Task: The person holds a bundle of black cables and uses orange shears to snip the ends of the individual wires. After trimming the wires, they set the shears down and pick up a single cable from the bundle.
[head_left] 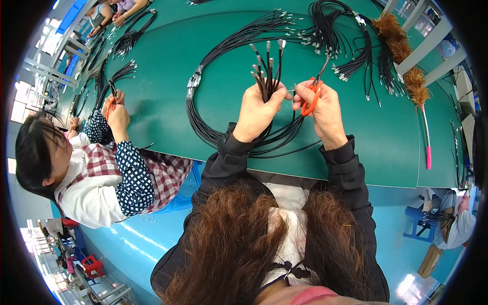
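My left hand (258,114) is closed round a bundle of black cables (268,76), whose silvery ends fan upward above the fist. Looped through the fingers of my right hand (327,113) are red-handled scissors (311,104), blades pointing up and away. Its thumb and fingertip pinch close to my left thumb, at a thin cable end too small to make out fully. From my left fist the cables drop and curve round into a large coil (197,122) on the green table, tied with pale bands (194,81) at its left side.
More black cable bundles (335,25) lie at the far right, beside a brown feather duster (414,81) with a pink handle. At my left a co-worker in a checked apron (170,178) handles cables with red-handled scissors. The green table (376,147) ends near my waist.
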A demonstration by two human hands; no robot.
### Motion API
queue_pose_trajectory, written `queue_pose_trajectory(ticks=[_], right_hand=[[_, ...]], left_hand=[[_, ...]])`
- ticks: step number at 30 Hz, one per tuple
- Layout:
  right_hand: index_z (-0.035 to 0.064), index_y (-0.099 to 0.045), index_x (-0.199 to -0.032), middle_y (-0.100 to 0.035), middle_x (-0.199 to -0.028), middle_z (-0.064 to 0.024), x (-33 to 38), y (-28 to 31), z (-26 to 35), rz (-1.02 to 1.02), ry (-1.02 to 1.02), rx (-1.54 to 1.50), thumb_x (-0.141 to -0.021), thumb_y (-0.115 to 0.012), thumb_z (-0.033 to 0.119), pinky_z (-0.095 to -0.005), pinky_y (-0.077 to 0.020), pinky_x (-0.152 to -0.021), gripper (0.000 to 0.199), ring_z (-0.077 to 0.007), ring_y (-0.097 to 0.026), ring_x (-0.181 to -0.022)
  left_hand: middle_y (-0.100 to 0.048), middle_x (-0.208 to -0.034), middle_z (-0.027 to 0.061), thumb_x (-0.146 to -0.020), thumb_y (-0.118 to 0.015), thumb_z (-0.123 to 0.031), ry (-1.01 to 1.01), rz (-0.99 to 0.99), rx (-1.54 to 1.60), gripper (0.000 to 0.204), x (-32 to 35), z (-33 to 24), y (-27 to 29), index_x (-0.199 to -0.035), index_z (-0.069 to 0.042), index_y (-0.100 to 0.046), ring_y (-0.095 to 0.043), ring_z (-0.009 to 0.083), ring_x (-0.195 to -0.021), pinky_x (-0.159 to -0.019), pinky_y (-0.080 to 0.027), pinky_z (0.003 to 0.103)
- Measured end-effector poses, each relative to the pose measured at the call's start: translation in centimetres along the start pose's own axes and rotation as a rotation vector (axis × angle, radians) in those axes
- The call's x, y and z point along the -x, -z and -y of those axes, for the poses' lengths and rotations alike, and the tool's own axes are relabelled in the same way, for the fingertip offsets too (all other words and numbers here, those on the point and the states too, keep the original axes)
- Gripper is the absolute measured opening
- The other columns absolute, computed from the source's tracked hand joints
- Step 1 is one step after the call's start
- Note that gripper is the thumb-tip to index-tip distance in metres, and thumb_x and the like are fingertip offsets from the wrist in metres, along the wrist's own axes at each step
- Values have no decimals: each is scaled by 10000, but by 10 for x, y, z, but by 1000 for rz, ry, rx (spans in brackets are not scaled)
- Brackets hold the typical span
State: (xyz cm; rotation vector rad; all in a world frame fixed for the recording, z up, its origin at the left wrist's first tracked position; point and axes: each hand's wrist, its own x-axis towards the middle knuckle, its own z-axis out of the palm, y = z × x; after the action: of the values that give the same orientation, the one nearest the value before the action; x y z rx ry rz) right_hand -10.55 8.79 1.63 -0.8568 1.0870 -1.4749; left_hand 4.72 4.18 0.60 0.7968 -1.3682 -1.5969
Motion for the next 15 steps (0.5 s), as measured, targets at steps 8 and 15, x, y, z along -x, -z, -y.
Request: queue_pose_trajectory(ticks=[8, 15], right_hand=[[-1, -594, -931, -624, -733, -39, 0, 1, -4, 21, 48, 34, -874, -627, 171, -162, -372, -453, 185, -86, -592, -577], [-1, -590, -937, -625, -731, -44, -1, -4, -1, -14, 32, 44, -873, -626, 170, -157, -351, -429, 186, -84, -600, -580]], left_hand=[[-583, -731, 9, -835, -671, -102, -129, -30, -40, 196, -1, -7, -9, -981, 7, -598, -447, 40, -561, -505, -352, 190], [-550, -721, -19, -832, -663, -85, -64, -37, -65, 179, 0, 0, -2, -980, -1, -607, -455, 41, -567, -511, -354, 189]])
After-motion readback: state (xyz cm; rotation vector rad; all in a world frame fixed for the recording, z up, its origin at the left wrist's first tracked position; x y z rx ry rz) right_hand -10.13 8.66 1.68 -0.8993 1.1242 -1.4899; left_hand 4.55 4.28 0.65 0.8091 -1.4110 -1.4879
